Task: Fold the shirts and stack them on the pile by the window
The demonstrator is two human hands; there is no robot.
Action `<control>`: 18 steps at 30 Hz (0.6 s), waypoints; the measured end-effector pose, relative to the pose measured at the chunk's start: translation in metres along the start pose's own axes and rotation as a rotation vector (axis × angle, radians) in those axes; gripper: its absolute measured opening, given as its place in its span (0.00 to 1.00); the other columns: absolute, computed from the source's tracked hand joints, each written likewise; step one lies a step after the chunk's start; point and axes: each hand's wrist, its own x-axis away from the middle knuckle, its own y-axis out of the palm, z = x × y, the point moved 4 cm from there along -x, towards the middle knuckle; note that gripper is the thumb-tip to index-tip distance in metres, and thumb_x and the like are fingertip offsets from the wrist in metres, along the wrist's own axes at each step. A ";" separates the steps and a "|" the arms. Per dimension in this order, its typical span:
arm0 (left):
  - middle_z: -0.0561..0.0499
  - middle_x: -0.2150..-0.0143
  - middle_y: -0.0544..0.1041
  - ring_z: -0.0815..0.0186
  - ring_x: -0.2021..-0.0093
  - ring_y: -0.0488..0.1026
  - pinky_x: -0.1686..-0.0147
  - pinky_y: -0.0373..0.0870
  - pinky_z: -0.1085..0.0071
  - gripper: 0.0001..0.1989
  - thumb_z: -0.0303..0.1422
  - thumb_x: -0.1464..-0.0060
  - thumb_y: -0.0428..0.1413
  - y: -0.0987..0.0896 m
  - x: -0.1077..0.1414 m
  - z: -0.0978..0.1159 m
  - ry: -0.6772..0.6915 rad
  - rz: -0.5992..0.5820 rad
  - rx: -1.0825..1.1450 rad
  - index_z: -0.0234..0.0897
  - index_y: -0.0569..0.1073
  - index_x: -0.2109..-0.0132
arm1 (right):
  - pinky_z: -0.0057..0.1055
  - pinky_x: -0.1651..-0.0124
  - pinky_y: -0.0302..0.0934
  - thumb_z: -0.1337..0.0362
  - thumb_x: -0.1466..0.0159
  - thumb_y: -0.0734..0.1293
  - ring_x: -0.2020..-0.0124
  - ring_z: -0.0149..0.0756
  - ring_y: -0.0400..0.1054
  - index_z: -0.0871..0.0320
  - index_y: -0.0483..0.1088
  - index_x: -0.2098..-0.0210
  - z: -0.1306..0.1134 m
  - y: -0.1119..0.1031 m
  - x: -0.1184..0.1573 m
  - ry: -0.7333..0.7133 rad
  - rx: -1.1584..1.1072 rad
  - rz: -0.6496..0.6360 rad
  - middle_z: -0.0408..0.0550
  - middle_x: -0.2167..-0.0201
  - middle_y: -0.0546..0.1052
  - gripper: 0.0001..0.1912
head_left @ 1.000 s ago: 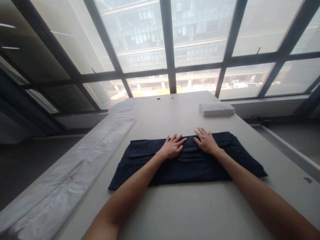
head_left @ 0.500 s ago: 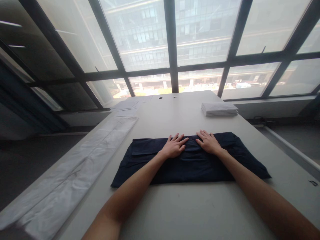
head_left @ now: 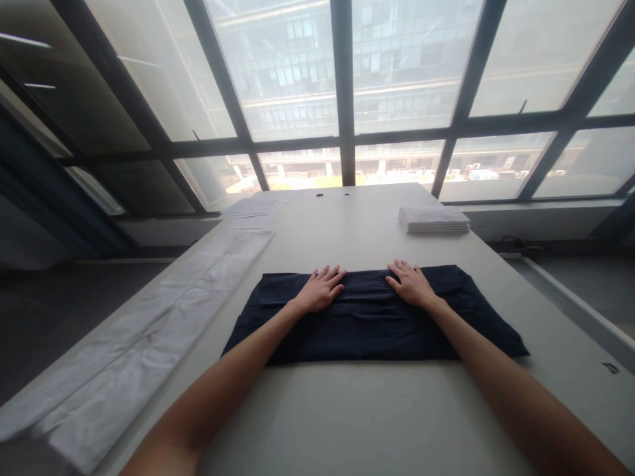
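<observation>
A folded dark navy cloth lies flat across the white table in front of me, its long side running left to right, with faint creases along it. My left hand rests on the cloth left of its middle, near the far edge, palm down and fingers spread. To the right of the middle, my right hand also lies flat on the cloth, its fingertips reaching the far edge. Neither hand grips anything.
Along the left side of the table stretches a long strip of folded white fabric. Several white sheets lie at the far left. A neat stack of folded white cloth sits at the far right. Large windows stand behind the table.
My left hand has slid to the left over the cloth, widening the gap between my hands. The right hand stays in nearly the same place.
</observation>
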 end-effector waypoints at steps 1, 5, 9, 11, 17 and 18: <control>0.51 0.23 0.44 0.51 0.24 0.39 0.30 0.39 0.46 0.30 0.49 0.28 0.34 -0.002 0.010 -0.015 -0.030 0.004 -0.009 0.48 0.47 0.25 | 0.52 0.28 0.38 0.48 0.27 0.52 0.26 0.46 0.43 0.55 0.56 0.29 0.000 0.000 0.000 0.001 0.000 -0.001 0.53 0.26 0.52 0.32; 0.49 0.23 0.44 0.52 0.24 0.40 0.30 0.40 0.47 0.31 0.48 0.29 0.33 -0.009 0.057 -0.081 -0.207 -0.002 -0.084 0.44 0.49 0.25 | 0.53 0.28 0.38 0.48 0.27 0.52 0.26 0.46 0.43 0.55 0.56 0.29 0.000 0.001 -0.001 -0.002 -0.003 0.002 0.53 0.26 0.52 0.32; 0.46 0.23 0.42 0.52 0.24 0.41 0.32 0.43 0.43 0.31 0.46 0.29 0.32 -0.018 0.091 -0.130 -0.370 -0.017 -0.126 0.41 0.47 0.25 | 0.52 0.28 0.38 0.48 0.27 0.52 0.26 0.46 0.43 0.54 0.57 0.30 -0.001 0.000 -0.001 -0.002 -0.012 0.005 0.53 0.26 0.52 0.31; 0.46 0.23 0.42 0.52 0.24 0.41 0.32 0.42 0.39 0.30 0.44 0.29 0.32 -0.023 0.096 -0.134 -0.409 -0.058 -0.125 0.41 0.46 0.25 | 0.53 0.28 0.38 0.48 0.27 0.52 0.26 0.46 0.43 0.55 0.57 0.30 -0.001 0.000 0.000 -0.002 -0.015 0.012 0.53 0.26 0.52 0.31; 0.43 0.24 0.47 0.46 0.25 0.43 0.32 0.42 0.39 0.30 0.43 0.29 0.38 -0.053 0.056 -0.054 -0.353 0.088 -0.144 0.38 0.50 0.25 | 0.54 0.28 0.38 0.48 0.27 0.52 0.26 0.46 0.44 0.55 0.57 0.30 0.000 0.000 0.000 -0.001 -0.017 0.014 0.53 0.26 0.53 0.32; 0.44 0.24 0.48 0.50 0.25 0.43 0.31 0.44 0.42 0.30 0.42 0.29 0.37 -0.056 0.042 -0.027 -0.251 0.129 -0.114 0.38 0.50 0.25 | 0.53 0.28 0.38 0.48 0.27 0.51 0.26 0.46 0.43 0.55 0.57 0.30 -0.001 0.001 0.000 -0.001 -0.012 0.009 0.54 0.26 0.52 0.32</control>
